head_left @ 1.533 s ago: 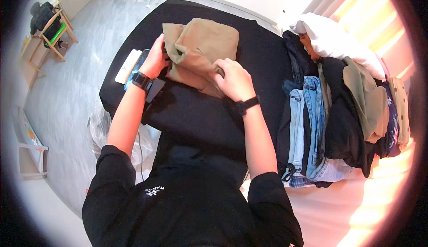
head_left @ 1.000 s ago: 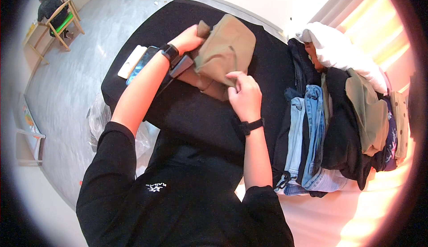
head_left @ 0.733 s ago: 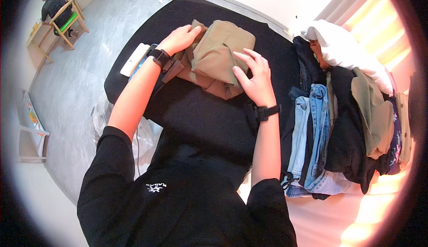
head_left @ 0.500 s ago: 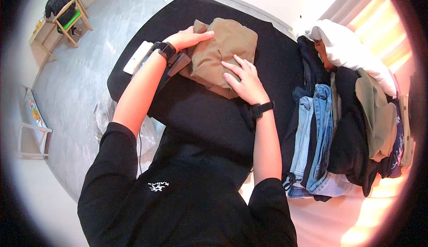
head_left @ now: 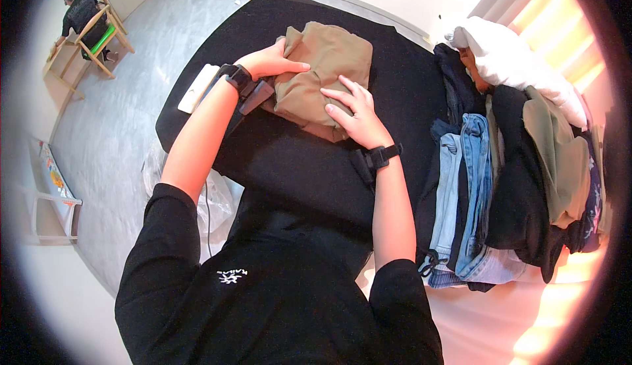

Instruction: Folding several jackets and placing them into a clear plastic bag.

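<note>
A folded brown garment (head_left: 329, 62) lies in a compact bundle on the black-covered surface (head_left: 405, 95) in front of me. My left hand (head_left: 268, 62) grips its left edge, the thumb resting on top and the other fingers partly hidden behind the cloth. Flat on the bundle's lower right part is my right hand (head_left: 354, 111), its fingers spread apart. Creases run across the top of the fabric. Both wrists carry black straps with small devices. Next to my left wrist lies a white, flat object (head_left: 197, 89), partly covered by my arm.
To the right, jeans (head_left: 475, 194), dark clothes and olive garments (head_left: 556, 161) lie piled, with a white puffy item (head_left: 517, 62) behind them. Clear plastic (head_left: 220, 200) is on the floor near my left side. A person (head_left: 84, 16) sits at a desk far left.
The view has shifted slightly. Both hands stay on the brown garment, and my left thumb lies a little lower across it. The seated person's arm now reaches toward the desk.
</note>
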### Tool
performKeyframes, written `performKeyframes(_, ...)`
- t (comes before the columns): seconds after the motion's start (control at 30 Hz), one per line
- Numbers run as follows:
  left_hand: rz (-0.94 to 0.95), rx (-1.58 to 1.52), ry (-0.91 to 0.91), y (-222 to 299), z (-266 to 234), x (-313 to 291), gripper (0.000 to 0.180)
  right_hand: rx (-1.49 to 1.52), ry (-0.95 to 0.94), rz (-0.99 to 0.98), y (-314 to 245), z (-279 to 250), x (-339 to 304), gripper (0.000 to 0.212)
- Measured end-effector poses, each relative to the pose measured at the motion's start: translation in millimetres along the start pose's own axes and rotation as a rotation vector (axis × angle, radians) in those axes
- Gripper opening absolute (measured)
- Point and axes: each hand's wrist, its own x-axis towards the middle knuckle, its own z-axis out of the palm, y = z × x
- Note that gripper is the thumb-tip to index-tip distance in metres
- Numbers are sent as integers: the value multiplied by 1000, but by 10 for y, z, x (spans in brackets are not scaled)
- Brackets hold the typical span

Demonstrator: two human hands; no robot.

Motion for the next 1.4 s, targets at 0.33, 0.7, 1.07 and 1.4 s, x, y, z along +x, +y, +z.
performKeyframes(0.33,73,-78,95,396,218,-296,80,935,312,449,190,-6,-13,96)
performKeyframes(0.7,371,-512,81,381,225,-780,71,1117,20,357,64,-138,-151,58)
performKeyframes(1.07,24,-1035,358,-649,-114,-3603,75,984,-574,225,-1670,831,-543,51)
performKeyframes(1.4,-681,-1271,836,-2426,462,-4971,62,945,-1389,433,-1515,3464,-698,49)
